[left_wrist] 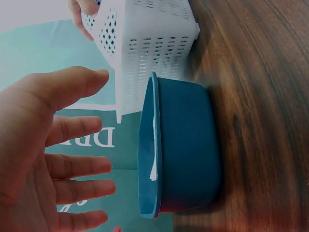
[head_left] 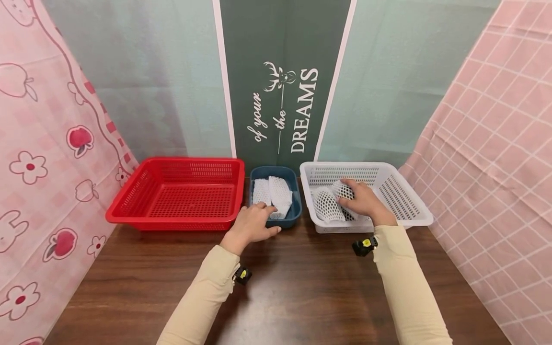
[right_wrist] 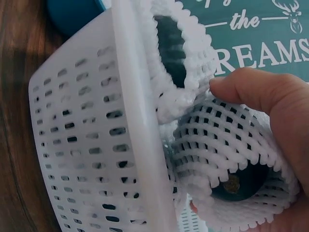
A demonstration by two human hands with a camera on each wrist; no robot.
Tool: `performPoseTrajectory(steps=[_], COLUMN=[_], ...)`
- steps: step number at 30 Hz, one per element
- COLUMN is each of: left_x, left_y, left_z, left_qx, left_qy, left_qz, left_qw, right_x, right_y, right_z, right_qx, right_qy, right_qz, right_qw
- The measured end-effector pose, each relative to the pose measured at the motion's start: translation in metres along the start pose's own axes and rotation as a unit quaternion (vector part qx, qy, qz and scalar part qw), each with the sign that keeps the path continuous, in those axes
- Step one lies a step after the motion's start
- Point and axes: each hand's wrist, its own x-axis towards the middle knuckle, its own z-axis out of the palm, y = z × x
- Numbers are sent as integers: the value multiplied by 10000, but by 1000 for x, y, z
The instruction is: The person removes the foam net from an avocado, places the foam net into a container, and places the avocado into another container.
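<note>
My right hand [head_left: 364, 199] reaches into the white basket [head_left: 403, 196] and grips a dark green fruit [right_wrist: 248, 183] wrapped in a white foam net sleeve. The right wrist view shows the fruit's rounded end with a brown stem scar, and the thumb at the sleeve's edge. Beside it lies a second sleeved fruit [head_left: 326, 205], against the basket's left side. My left hand [head_left: 252, 224] hovers at the near left rim of the blue basin [head_left: 294, 211], fingers spread and holding nothing. White foam net sleeves [head_left: 280, 194] lie flat in the basin.
A red basket [head_left: 189, 223] with slotted walls stands left of the basin. All three containers line up on the brown wooden table [head_left: 302, 292], against a green curtain [head_left: 276, 28] at the back. Pink cloths [head_left: 496, 158] hang on both sides.
</note>
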Motion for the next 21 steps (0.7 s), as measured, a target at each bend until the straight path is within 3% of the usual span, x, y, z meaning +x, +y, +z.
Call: performPoseTrajectory(steps=[5,15,21], left_x=[-1,-4,-4], left_y=[-4,-12,-14], left_z=[-11,-48,-53], left_qx=[96,-29,-80], left_qy=[95,396,326], left_qz=[-50,-105,-247], left_qw=[9999,9992,9991], right_x=[1,3,6], right_y=[-1,-20,-26], right_z=[-5,-22,-27], right_qx=[10,5,-63], right_qy=[173,359,245], right_qz=[-14,-135,-39], right_qw=[9998,9993,9997])
